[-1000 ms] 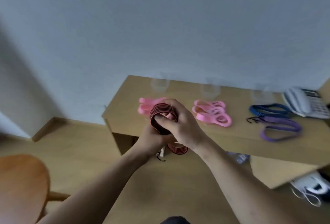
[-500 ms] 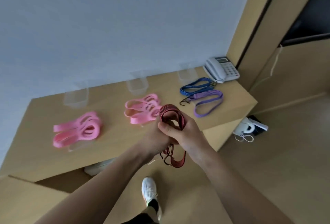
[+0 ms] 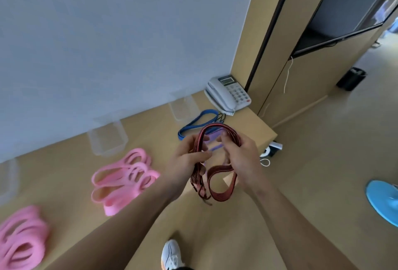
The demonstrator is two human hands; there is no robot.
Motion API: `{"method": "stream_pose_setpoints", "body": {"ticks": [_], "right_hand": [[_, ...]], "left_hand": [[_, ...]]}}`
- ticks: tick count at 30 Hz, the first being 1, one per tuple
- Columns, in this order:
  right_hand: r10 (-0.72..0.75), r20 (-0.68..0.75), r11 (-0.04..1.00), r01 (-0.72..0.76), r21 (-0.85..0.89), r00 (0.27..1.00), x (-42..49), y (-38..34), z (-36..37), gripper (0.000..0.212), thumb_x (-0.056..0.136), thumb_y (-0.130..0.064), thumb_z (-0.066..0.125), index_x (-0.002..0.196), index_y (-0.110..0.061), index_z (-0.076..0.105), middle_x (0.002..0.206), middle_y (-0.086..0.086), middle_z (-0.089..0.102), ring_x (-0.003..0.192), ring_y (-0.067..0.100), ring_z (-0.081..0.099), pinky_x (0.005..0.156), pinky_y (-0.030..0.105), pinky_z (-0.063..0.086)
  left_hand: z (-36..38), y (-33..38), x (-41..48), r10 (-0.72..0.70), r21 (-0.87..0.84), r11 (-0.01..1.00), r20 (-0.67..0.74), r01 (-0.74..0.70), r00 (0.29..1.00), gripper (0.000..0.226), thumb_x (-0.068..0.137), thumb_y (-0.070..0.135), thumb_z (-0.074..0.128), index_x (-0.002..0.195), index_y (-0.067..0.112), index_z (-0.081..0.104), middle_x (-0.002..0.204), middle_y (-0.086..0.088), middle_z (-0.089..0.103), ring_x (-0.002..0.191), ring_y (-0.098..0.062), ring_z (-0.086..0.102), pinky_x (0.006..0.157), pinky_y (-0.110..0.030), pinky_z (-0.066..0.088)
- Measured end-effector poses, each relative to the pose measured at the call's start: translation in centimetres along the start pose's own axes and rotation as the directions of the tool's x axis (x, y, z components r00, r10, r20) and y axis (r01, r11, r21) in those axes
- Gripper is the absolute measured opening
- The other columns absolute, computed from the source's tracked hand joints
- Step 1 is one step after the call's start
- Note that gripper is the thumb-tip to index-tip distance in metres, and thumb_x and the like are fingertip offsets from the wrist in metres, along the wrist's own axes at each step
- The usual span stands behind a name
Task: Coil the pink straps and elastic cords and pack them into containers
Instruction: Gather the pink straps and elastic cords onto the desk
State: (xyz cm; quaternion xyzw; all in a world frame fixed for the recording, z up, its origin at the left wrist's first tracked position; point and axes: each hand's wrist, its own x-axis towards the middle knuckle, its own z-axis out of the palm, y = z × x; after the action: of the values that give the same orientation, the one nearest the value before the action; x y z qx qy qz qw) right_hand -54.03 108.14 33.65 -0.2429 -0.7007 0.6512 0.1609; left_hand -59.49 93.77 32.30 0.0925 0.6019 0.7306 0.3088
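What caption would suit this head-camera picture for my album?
Left hand and right hand hold a looped red cord by a desk with pink straps, tubs and a phone.

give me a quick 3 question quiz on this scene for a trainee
1. True or false: the left hand and the right hand both hold the red cord.
2. What sits at the far right corner of the desk? A. telephone B. kettle C. lamp
3. How many piles of pink straps lie on the desk?

Key: 1 true; 2 A; 3 two
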Motion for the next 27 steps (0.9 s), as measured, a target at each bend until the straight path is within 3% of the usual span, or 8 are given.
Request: {"method": "stream_pose_setpoints", "body": {"ticks": [4,9,12,16,18,22,25,27], "right_hand": [[-0.079,0.236,0.997,0.081,0.003,0.969,3.4,-0.2,1.2,0.007,0.092,-0.027,0.068,0.097,-0.021,0.069,0.060,-0.015,0.058,0.052,-0.003,0.054,0.052,0.009,0.041],[-0.062,0.430,0.994,0.095,-0.056,0.901,5.9,1.4,2.9,0.051,0.073,0.006,0.070,0.120,-0.011,0.058,0.084,-0.009,0.071,0.083,0.006,0.068,0.074,0.023,0.055],[-0.082,0.396,0.960,0.179,-0.214,0.915,7.6,2.1,3.4,0.045,0.073,-0.006,0.080,0.092,-0.043,0.062,0.081,-0.020,0.069,0.079,-0.002,0.065,0.071,0.019,0.050],[-0.066,0.422,0.943,0.194,-0.269,0.904,10.3,3.1,3.3,0.030,0.066,-0.027,0.076,0.093,-0.027,0.061,0.084,-0.004,0.070,0.082,0.012,0.068,0.075,0.042,0.057],[-0.045,0.446,0.927,0.204,-0.316,0.894,11.8,3.4,2.9,0.019,0.070,-0.027,0.068,0.084,-0.023,0.055,0.075,0.006,0.063,0.071,0.020,0.064,0.068,0.050,0.054],[-0.125,0.595,0.801,0.434,-0.411,0.794,16.3,3.2,0.6,0.018,0.073,-0.027,0.059,0.060,-0.022,0.048,0.056,-0.007,0.049,0.054,0.010,0.048,0.052,0.030,0.036],[-0.051,0.734,0.615,0.600,-0.511,0.677,20.0,2.7,-0.9,0.011,0.075,-0.027,0.058,0.077,-0.029,0.048,0.063,-0.010,0.053,0.060,0.008,0.052,0.052,0.027,0.036],[-0.010,0.812,0.471,0.720,-0.510,0.583,21.8,3.0,-1.2,0.020,0.079,-0.022,0.058,0.088,-0.030,0.043,0.071,-0.010,0.054,0.065,0.014,0.055,0.055,0.030,0.041]], "left_hand": [[-0.5,1.0,4.5,0.003,-0.074,0.997,-0.035,-0.005,0.999,0.009,0.093,0.025,0.066,0.101,0.020,0.067,0.101,-0.006,0.071,0.075,-0.024,0.060,0.067,-0.037,0.048],[-0.3,1.7,8.2,-0.010,-0.176,0.984,-0.084,-0.005,0.996,0.014,0.099,0.023,0.061,0.109,0.021,0.071,0.103,-0.005,0.073,0.093,-0.023,0.067,0.077,-0.036,0.048],[-0.5,1.9,10.2,-0.033,-0.088,0.996,-0.103,0.024,0.994,0.031,0.087,0.032,0.065,0.117,0.030,0.074,0.112,0.002,0.074,0.106,-0.016,0.067,0.089,-0.033,0.048],[-1.5,1.8,11.6,-0.074,-0.028,0.997,-0.053,0.072,0.996,0.035,0.088,0.035,0.064,0.120,0.025,0.075,0.126,-0.004,0.074,0.128,-0.022,0.063,0.113,-0.043,0.045],[-1.8,1.4,11.9,-0.080,-0.003,0.997,-0.087,0.080,0.993,0.031,0.092,0.035,0.064,0.118,0.025,0.076,0.125,-0.004,0.075,0.126,-0.018,0.064,0.110,-0.038,0.045],[-1.9,-0.4,12.7,-0.074,0.109,0.988,-0.307,0.112,0.949,0.022,0.103,0.018,0.058,0.115,0.023,0.076,0.112,0.006,0.079,0.111,-0.007,0.068,0.097,-0.028,0.049],[-1.4,-2.0,13.7,-0.034,0.180,0.977,-0.401,0.115,0.916,0.025,0.101,0.004,0.058,0.118,0.011,0.073,0.093,0.015,0.079,0.088,0.008,0.070,0.072,-0.007,0.049],[-1.1,-3.1,14.5,-0.033,0.203,0.969,-0.458,0.141,0.888,0.023,0.099,0.001,0.060,0.113,0.013,0.074,0.089,0.015,0.080,0.086,0.007,0.070,0.077,-0.011,0.050]]}}
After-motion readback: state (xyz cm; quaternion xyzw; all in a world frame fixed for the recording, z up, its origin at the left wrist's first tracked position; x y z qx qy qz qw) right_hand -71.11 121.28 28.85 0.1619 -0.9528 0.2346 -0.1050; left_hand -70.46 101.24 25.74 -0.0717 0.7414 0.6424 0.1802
